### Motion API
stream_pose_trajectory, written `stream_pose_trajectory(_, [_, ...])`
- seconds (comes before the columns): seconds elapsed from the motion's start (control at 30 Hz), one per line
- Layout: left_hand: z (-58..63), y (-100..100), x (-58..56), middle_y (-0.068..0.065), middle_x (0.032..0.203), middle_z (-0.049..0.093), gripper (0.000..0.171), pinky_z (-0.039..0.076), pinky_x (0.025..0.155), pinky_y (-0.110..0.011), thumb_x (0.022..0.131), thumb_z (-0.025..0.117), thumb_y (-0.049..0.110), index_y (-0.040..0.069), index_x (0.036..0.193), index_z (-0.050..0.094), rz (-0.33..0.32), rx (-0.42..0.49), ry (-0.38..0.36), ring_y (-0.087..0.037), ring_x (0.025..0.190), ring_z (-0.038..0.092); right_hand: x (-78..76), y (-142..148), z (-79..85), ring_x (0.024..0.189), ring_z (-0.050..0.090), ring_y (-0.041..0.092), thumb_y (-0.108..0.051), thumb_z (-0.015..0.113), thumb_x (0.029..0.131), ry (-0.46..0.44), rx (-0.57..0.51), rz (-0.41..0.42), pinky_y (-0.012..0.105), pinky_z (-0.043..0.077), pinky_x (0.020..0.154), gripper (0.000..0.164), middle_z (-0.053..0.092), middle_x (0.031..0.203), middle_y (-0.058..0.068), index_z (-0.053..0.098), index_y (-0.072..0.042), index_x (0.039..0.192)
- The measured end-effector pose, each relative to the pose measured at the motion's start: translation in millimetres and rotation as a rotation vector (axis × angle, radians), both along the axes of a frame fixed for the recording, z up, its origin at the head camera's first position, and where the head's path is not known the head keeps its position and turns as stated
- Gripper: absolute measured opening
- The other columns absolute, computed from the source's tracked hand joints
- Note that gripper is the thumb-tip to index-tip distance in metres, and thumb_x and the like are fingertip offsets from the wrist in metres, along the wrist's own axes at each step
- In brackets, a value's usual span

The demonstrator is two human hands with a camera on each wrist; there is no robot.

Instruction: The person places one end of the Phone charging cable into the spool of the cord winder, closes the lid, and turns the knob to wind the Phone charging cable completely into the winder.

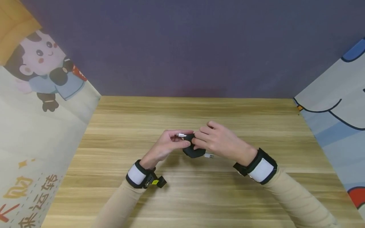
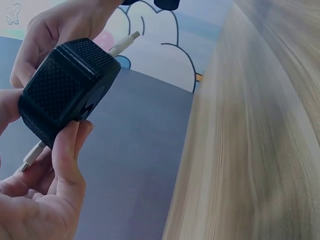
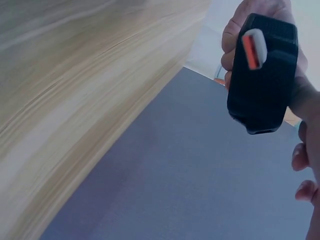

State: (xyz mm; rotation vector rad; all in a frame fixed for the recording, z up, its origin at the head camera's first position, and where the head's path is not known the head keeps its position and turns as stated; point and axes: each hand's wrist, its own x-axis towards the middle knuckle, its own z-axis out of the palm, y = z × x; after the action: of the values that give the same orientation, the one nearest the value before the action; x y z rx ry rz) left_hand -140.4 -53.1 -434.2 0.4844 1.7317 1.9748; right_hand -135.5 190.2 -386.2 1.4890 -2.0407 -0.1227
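Both hands hold a black six-sided cable reel (image 1: 195,153) just above the wooden table, near its middle. The left hand (image 1: 163,146) pinches its left side between thumb and fingers. On the opposite side, the curled fingers of the right hand (image 1: 220,142) grip the reel. A small white plug (image 1: 181,135) sticks out by the left fingers, and a white USB plug (image 1: 209,155) juts out below the right hand. In the left wrist view the reel (image 2: 56,89) shows a textured face; the right wrist view shows the USB plug's orange inside (image 3: 251,51).
The wood-grain table (image 1: 199,196) spreads out around the hands. A dark grey-blue panel (image 1: 182,47) rises at its back edge. Printed cartoon panels stand at the left (image 1: 25,126) and right (image 1: 336,142). Each wrist wears a black strap with a white patch.
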Motion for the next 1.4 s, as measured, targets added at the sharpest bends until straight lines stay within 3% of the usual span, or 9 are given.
stream_pose_trajectory(0.27, [-1.3, 7, -6.1, -0.016, 0.107, 0.076, 0.056, 0.059, 0.083, -0.025, 0.093, 0.073, 0.004, -0.01, 0.143, 0.053, 0.063, -0.003, -0.014, -0.013, 0.089, 0.074, -9.5, 3, -3.7, 0.082, 0.057, 0.018, -0.034, 0.045, 0.111, -0.022, -0.05, -0.046, 0.034, 0.042, 0.073, 0.035, 0.068, 0.092, 0.0, 0.069, -0.011, 0.098])
stream_pose_trajectory(0.47, [-1.4, 10, -10.9, -0.013, 0.111, 0.072, 0.06, 0.058, 0.081, -0.024, 0.093, 0.071, 0.005, -0.007, 0.148, 0.05, 0.128, -0.043, 0.002, -0.012, 0.09, 0.071, -12.2, 2, -6.3, 0.08, 0.057, 0.019, -0.036, 0.045, 0.111, -0.01, -0.106, -0.103, 0.037, 0.043, 0.073, 0.038, 0.065, 0.087, 0.002, 0.068, -0.011, 0.094])
stream_pose_trajectory(0.67, [1.0, 10, -10.0, -0.016, 0.112, 0.071, 0.06, 0.058, 0.081, -0.024, 0.092, 0.071, 0.003, -0.004, 0.149, 0.05, 0.147, -0.051, 0.007, -0.013, 0.088, 0.071, -14.2, 0, -12.1, 0.076, 0.057, 0.021, -0.037, 0.044, 0.111, -0.016, -0.173, -0.098, 0.039, 0.043, 0.07, 0.041, 0.065, 0.084, 0.003, 0.069, -0.01, 0.092])
stream_pose_trajectory(0.93, [1.5, 10, -9.0, -0.018, 0.112, 0.071, 0.062, 0.059, 0.08, -0.024, 0.092, 0.072, 0.005, -0.002, 0.15, 0.049, 0.168, -0.091, 0.024, -0.013, 0.087, 0.07, -12.3, 0, -14.4, 0.077, 0.056, 0.02, -0.039, 0.04, 0.112, -0.018, -0.152, -0.144, 0.038, 0.042, 0.072, 0.043, 0.064, 0.083, 0.001, 0.067, -0.012, 0.092])
stream_pose_trajectory(1.2, [0.3, 15, -10.0, -0.013, 0.101, 0.071, 0.063, 0.057, 0.076, -0.021, 0.089, 0.075, 0.006, -0.001, 0.148, 0.052, 0.232, -0.137, 0.021, -0.012, 0.082, 0.067, -15.6, 2, -21.7, 0.079, 0.056, 0.019, -0.041, 0.047, 0.109, -0.026, -0.167, -0.15, 0.037, 0.044, 0.074, 0.038, 0.064, 0.084, 0.0, 0.067, -0.012, 0.093])
stream_pose_trajectory(1.3, [-0.1, 17, -10.3, -0.009, 0.097, 0.069, 0.064, 0.055, 0.072, -0.02, 0.088, 0.077, 0.006, 0.0, 0.147, 0.054, 0.26, -0.145, 0.024, -0.012, 0.081, 0.064, -17.7, 4, -26.6, 0.08, 0.058, 0.019, -0.04, 0.051, 0.107, -0.053, -0.192, -0.139, 0.037, 0.045, 0.075, 0.035, 0.065, 0.088, 0.001, 0.068, -0.012, 0.096])
stream_pose_trajectory(1.4, [-1.5, 18, -10.8, -0.006, 0.092, 0.068, 0.064, 0.053, 0.069, -0.019, 0.087, 0.078, 0.007, 0.001, 0.147, 0.054, 0.28, -0.159, 0.029, -0.011, 0.079, 0.062, -18.1, 6, -32.1, 0.081, 0.059, 0.019, -0.041, 0.054, 0.106, -0.156, -0.232, -0.122, 0.037, 0.045, 0.075, 0.033, 0.066, 0.094, 0.002, 0.07, -0.012, 0.105])
